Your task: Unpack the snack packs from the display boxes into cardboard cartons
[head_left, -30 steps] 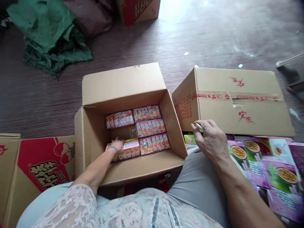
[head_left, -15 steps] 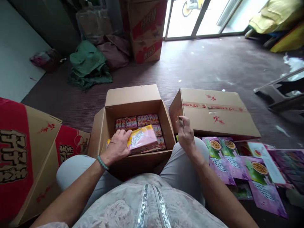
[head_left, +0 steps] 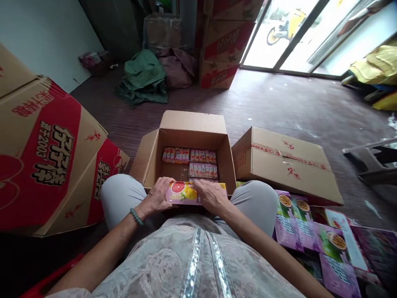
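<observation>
A pink-and-yellow pack (head_left: 185, 194) with grapefruit and mango pictures is held upright over the near edge of an open cardboard box (head_left: 192, 124). My left hand (head_left: 160, 193), with a green bead bracelet at the wrist, is closed on the pack's left end. Across the right part of the pack lies my right hand (head_left: 212, 196), its fingers curled onto the printed face. Whether a small object sits under those fingers is hidden. Inside the box, rows of small wrapped packs (head_left: 203, 169) line the back and right; bare cardboard shows at the left.
A taped cardboard box (head_left: 279, 159) stands to the right. Purple passion-fruit packages (head_left: 333, 244) lie beside my right knee. Large red-and-brown cartons (head_left: 58, 157) are at the left. Behind are a green sack (head_left: 145, 78), stacked cartons (head_left: 223, 49) and a glass door.
The pack has moved toward me out of the box and turned upright. My right hand, which was raised at the right with a small dark object, has come onto the pack. The view has shifted left.
</observation>
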Demonstrator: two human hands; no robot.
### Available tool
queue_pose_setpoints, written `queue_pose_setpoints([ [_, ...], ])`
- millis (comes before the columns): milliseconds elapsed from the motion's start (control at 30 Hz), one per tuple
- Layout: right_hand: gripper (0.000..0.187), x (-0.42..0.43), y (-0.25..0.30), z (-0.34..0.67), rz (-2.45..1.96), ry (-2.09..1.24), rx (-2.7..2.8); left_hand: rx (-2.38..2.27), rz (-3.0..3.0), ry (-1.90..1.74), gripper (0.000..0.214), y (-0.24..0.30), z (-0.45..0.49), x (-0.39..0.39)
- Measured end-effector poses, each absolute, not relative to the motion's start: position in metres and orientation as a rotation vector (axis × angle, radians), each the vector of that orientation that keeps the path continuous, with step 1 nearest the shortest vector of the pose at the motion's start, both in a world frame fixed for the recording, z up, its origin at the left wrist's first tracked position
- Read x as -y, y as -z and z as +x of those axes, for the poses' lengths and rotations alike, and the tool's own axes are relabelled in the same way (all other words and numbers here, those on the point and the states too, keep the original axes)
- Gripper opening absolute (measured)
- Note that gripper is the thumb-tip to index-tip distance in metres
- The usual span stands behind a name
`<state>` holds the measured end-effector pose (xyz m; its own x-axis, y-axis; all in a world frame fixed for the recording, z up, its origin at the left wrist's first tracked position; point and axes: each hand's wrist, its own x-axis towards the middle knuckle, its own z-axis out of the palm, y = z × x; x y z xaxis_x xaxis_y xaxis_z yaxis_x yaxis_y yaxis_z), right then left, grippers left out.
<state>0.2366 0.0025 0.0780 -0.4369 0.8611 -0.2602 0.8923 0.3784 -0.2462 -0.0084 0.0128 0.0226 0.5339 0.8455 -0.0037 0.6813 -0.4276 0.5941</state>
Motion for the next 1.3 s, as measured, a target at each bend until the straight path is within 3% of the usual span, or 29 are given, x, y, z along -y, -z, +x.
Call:
queue_pose_setpoints([
  [167,0.023,-0.006,-0.1,0.184,1.253,0.488,-2.533,-1.292,2.16,-0.519,0.057,-0.011,-0.003,-0.002],
  [367,0.025,-0.006,-0.106,0.152,1.254,0.441,-2.388,-1.3,2.25,-0.521,0.043,-0.008,-0.003,0.001],
  [500,0.023,-0.005,-0.105,0.15,1.271,0.399,-2.348,-1.317,2.276,-0.472,0.047,-0.01,-0.005,-0.001],
  [1167,0.03,0.009,-0.134,0.32,1.581,0.183,-1.904,-1.26,2.219,-0.484,0.06,0.002,-0.012,-0.003],
  [1300,0.028,0.013,-0.141,0.315,1.659,0.217,-2.104,-1.237,2.253,-0.497,0.059,0.007,-0.016,-0.009],
])
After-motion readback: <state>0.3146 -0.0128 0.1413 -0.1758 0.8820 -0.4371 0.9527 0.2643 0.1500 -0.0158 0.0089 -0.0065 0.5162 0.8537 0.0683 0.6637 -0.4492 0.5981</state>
